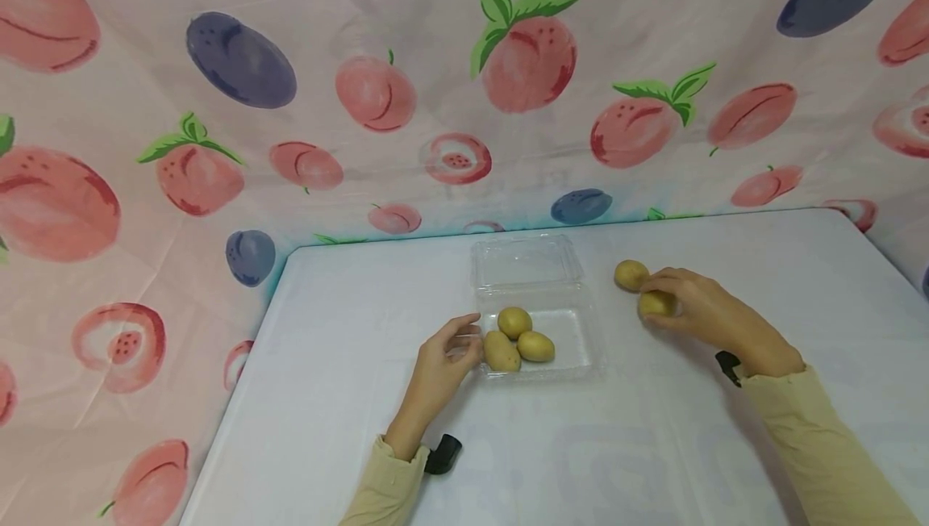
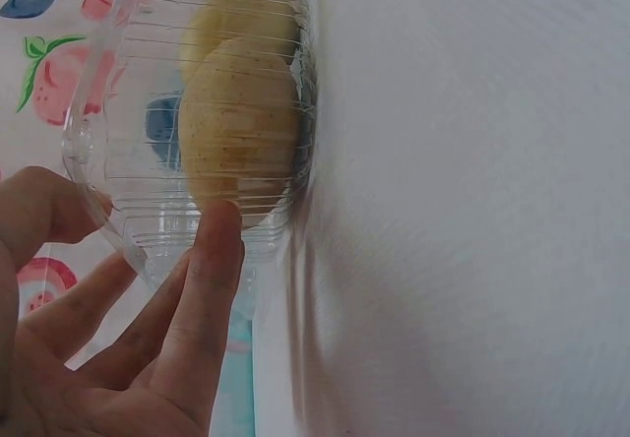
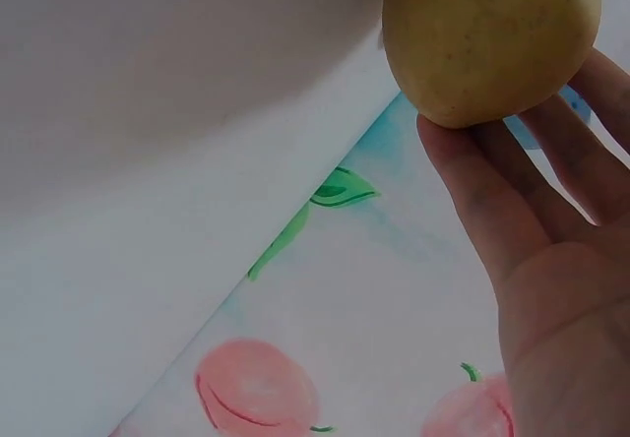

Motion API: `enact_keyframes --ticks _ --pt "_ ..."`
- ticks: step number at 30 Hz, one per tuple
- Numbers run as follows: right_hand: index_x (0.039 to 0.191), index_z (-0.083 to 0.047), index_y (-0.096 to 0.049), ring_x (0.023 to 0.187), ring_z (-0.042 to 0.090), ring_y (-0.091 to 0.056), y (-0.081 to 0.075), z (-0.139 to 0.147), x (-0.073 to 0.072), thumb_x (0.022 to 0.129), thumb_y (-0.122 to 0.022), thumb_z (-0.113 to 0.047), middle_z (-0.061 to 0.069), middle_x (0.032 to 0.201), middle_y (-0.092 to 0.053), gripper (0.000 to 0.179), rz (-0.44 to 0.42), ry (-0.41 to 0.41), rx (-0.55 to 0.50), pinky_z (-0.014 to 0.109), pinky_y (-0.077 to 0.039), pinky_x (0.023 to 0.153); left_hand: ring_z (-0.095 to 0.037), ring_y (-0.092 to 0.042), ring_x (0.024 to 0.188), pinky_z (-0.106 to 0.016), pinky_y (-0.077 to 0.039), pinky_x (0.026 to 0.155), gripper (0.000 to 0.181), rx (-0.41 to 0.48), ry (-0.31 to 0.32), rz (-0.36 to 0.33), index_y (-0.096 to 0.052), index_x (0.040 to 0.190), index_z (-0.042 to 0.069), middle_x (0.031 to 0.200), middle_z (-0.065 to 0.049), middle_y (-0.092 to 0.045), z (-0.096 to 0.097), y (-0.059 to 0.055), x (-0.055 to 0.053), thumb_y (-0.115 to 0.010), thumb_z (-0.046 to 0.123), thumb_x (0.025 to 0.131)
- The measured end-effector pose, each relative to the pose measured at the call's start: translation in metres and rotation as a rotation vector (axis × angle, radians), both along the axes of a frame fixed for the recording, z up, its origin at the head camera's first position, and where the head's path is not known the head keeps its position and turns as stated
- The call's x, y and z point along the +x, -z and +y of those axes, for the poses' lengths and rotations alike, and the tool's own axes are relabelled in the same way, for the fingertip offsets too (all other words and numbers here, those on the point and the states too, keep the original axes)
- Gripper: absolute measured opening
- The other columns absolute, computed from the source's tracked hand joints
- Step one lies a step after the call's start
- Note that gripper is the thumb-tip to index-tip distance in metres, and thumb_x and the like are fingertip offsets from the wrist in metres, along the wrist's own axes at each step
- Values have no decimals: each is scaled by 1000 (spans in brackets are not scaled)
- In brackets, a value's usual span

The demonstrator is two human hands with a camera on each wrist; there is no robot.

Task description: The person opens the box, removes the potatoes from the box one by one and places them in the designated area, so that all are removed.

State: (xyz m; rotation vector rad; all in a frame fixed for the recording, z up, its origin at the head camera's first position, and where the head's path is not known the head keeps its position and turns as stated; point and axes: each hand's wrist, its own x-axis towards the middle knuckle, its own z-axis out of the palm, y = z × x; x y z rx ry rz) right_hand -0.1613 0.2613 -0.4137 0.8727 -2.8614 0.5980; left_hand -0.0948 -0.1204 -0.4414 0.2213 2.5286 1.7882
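Observation:
A clear plastic clamshell container point(image 1: 576, 340) lies with its lid folded back, and three yellow potatoes point(image 1: 535, 347) sit in its left part. My left hand point(image 1: 446, 356) is at the container's left side. In the left wrist view, its bent thumb point(image 2: 74, 211) meets the rim while a fingertip point(image 2: 219, 225) rests on the ribbed wall beside a potato point(image 2: 239, 122). To the right of the container, my right hand point(image 1: 697, 308) holds another potato point(image 1: 656, 304) between thumb and fingers; the right wrist view shows this potato point(image 3: 492, 38) against the fingertips.
One more loose potato point(image 1: 631, 275) lies just behind the right hand. The open lid point(image 1: 526, 260) points toward the back edge of the white table point(image 1: 348, 332). Behind and to the left hangs a fruit-print cloth point(image 1: 435, 26).

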Motion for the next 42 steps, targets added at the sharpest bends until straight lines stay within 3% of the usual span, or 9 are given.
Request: enact_keyframes --ticks 31,42 --pt "97 4 -71 82 25 -64 9 -1 -5 73 -86 -11 12 93 -70 32 98 103 -76 44 -53 71 -27 -66 110 -26 -58 88 39 -20 -5 -8 -58 135 4 121 -16 -65 0 -2 1 -62 10 96" --pt "102 5 -70 87 30 -65 8 0 -5 76 -86 -16 16 98 -70 37 51 145 -85 48 -54 76 -27 -66 110 -27 -58 88 39 -19 -6 -11 -59 135 5 121 -16 -65 0 -2 0 -62 11 97"
